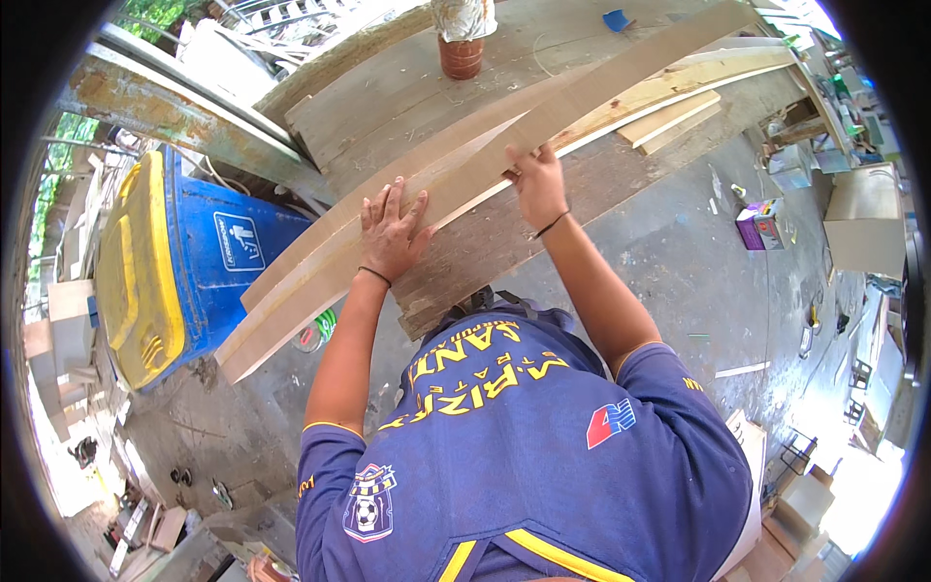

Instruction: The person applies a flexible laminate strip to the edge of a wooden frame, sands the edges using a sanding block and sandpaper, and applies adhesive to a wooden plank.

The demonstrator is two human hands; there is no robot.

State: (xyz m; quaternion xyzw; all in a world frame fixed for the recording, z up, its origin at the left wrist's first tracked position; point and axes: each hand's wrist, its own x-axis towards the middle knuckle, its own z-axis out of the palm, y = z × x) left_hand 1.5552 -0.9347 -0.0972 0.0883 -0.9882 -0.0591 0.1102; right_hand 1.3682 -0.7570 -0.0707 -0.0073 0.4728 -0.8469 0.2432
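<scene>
A long pale wooden board [504, 145] lies slantwise on the weathered worktop [407, 87], running from the left middle of the frame up to the upper right, with its lower end hanging out past the worktop edge over the blue and yellow bin [170, 262]. The left hand [391, 231] lies flat on the board's face, fingers spread, its grip fully open and pressing down rather than holding. The right hand [536, 182] sits at the board's near edge in the centre of the frame, fingers curled over that edge in a partly closed grip; how firmly it clasps I cannot tell. A 2nd pale board seems to lie under the 1st, and shorter planks [669, 118] rest beside it toward the upper right. A red-brown pot [461, 53] stands near the top centre, well apart from both hands. The likely trouble is the overhang: if the flat left palm eases off, the unsupported end could tip toward the bin and the board slide off. The curled right fingers could be pinched between the stacked boards, and a rough edge could leave splinters.
</scene>
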